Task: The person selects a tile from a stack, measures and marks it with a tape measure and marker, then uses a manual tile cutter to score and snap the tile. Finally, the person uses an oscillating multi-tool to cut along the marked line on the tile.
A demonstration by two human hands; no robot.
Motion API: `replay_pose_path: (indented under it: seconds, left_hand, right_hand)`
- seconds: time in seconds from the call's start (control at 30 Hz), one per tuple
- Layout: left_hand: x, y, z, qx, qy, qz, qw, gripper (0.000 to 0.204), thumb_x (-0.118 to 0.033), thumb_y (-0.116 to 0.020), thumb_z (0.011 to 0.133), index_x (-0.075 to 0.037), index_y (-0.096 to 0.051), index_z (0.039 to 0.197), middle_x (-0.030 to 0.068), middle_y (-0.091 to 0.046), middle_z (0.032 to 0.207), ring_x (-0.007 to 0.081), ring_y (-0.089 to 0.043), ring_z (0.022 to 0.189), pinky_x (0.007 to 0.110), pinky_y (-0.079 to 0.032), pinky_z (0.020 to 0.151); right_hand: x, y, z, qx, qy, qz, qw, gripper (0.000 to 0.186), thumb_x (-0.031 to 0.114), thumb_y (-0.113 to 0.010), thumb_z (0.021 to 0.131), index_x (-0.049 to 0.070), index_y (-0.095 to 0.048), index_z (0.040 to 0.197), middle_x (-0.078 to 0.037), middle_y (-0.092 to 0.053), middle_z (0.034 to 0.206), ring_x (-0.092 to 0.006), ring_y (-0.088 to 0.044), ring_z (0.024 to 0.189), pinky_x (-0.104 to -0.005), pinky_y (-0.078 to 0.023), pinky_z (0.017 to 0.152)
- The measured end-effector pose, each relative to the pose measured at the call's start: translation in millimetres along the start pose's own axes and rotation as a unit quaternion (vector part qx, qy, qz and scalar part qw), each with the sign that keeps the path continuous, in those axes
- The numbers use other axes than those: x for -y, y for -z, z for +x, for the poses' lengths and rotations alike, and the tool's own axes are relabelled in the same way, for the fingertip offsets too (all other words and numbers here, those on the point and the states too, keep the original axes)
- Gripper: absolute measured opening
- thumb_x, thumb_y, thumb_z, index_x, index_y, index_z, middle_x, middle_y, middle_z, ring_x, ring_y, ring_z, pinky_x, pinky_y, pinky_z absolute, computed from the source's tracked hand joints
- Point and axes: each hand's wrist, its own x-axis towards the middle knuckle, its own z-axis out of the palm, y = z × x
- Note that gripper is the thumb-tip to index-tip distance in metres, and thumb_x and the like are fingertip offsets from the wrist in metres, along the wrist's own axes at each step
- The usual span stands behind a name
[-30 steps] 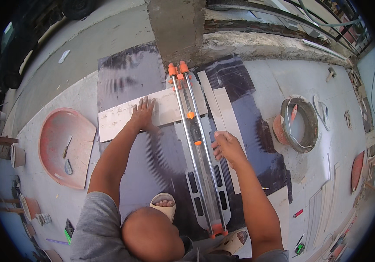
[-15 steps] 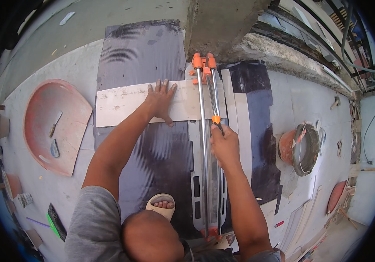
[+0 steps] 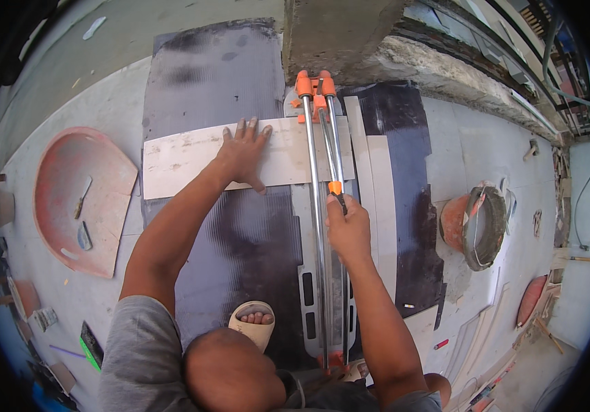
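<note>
As a cream sandal (image 3: 253, 336) rests on a dark ribbed sheet (image 3: 226, 237), just left of the near end of a long tile cutter (image 3: 317, 237), two bare forearms (image 3: 178, 230) reach forward from the lower edge. The right hand (image 3: 348, 226) is clamped on the cutter's black and orange handle (image 3: 336, 187), fingers curled around its dark part below an orange collar, beside the steel rails (image 3: 315, 206). A little farther up, the left hand (image 3: 243, 154) lies palm down, fingers spread apart, on a long pale tile (image 3: 185, 156), with its thumb at the near edge. The tile lies crosswise, its right part under the rails and its left part over the sheet. Right of the cutter lie narrow pale strips (image 3: 383, 206), roughly in line with it. Well off to the left, a reddish pan (image 3: 102, 182) holds two small tools (image 3: 84, 237); to the right is a crusted reddish bucket (image 3: 451, 223). Beyond the cutter's orange far end rises a grey pillar (image 3: 336, 38), with a rough ledge (image 3: 459, 75) running off to its right.
</note>
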Motion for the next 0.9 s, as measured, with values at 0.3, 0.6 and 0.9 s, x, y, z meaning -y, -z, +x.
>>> replay_pose_path:
  seconds: [0.3, 0.6, 0.9]
  left_hand:
    - [-13, 5, -3, -0.013, 0.034, -0.023, 0.999, 0.136, -0.066, -0.083, 0.051, 0.0, -0.021, 0.152, 0.0316, -0.015, 0.157, 0.0471, -0.016, 0.146, 0.06, -0.023, 0.114]
    - [-132, 7, -23, 0.15, 0.158, -0.785, 0.58, 0.07, -0.049, -0.078, 0.075, 0.008, -0.059, 0.112, 0.0157, -0.065, 0.092, 0.0267, -0.065, 0.086, 0.036, -0.054, 0.076]
    - [-151, -3, -13, 0.087, 0.115, -0.855, 0.498, 0.041, -0.03, -0.082, 0.074, -0.002, -0.064, 0.097, 0.0088, -0.064, 0.085, 0.0174, -0.063, 0.072, 0.031, -0.053, 0.067]
  right_hand:
    - [21, -3, 0, -0.026, 0.024, -0.157, 0.987, 0.044, 0.034, -0.052, 0.096, -0.009, -0.062, 0.093, -0.028, -0.066, 0.081, -0.0445, -0.066, 0.08, -0.0482, -0.05, 0.071]
    - [21, -2, 1, -0.021, -0.011, -0.155, 0.988, 0.045, 0.035, -0.052, 0.096, -0.009, -0.061, 0.093, -0.031, -0.066, 0.083, -0.0482, -0.065, 0.083, -0.0519, -0.051, 0.072]
    - [15, -6, 1, -0.031, 0.009, -0.175, 0.984, 0.041, 0.031, -0.053, 0.095, -0.009, -0.063, 0.1, -0.03, -0.067, 0.086, -0.0476, -0.066, 0.084, -0.0525, -0.052, 0.075]
